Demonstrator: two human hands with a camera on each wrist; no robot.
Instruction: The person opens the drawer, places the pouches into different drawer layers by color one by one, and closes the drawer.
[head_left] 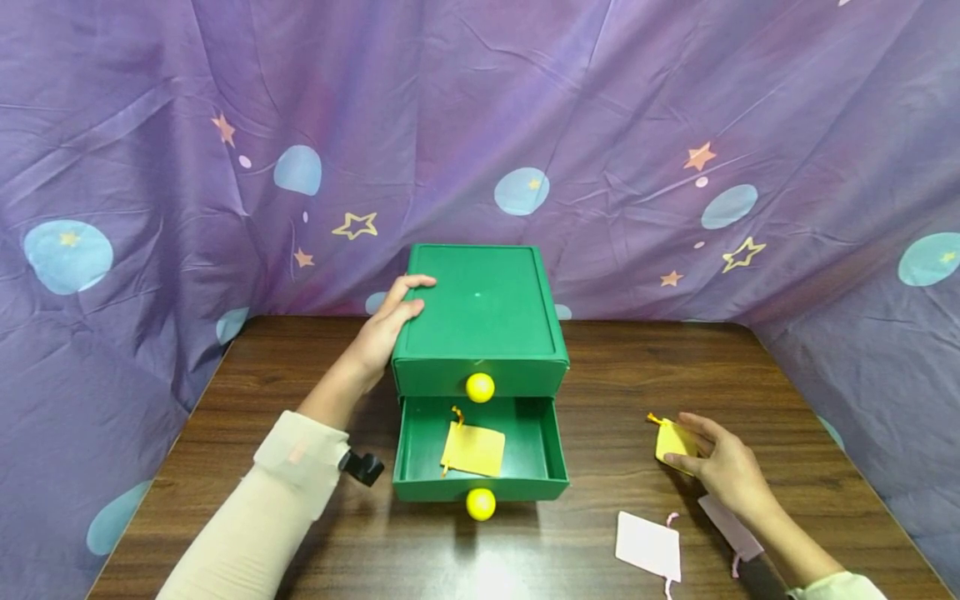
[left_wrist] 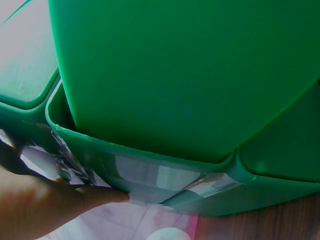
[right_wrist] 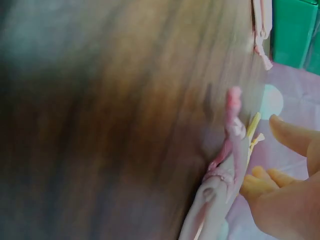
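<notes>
The purple star-printed cloth (head_left: 675,108) walls in the back and both sides of the wooden table (head_left: 600,367); bare wood lies open to the right of the green drawer box (head_left: 480,308), whose lower drawer (head_left: 480,483) stands pulled out with a yellow pouch (head_left: 472,450) flat inside. The left hand (head_left: 386,325) rests with straight fingers on the box's top left edge; the right hand (head_left: 723,467) pinches a second yellow pouch (head_left: 671,440) on the table, two pink pouches (head_left: 649,546) just beside it
</notes>
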